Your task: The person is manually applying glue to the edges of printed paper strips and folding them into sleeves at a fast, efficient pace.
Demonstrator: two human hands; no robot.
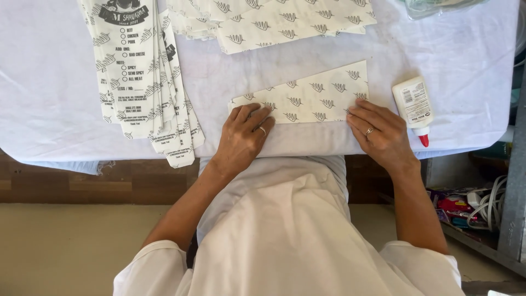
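Just left of the glue bottle (414, 107), a folded patterned paper sheet (307, 100) lies on the white-covered tabletop (49, 98). Left hand (244, 137) and right hand (379, 131) rest open and flat on its near edge, gripping nothing, apparently pressing the fold down.

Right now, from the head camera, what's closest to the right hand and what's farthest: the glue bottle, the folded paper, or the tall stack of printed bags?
1. Folded paper: under the right hand fingertips.
2. Glue bottle: just beside it, outer side.
3. Stack of printed bags: far across, past the left hand.
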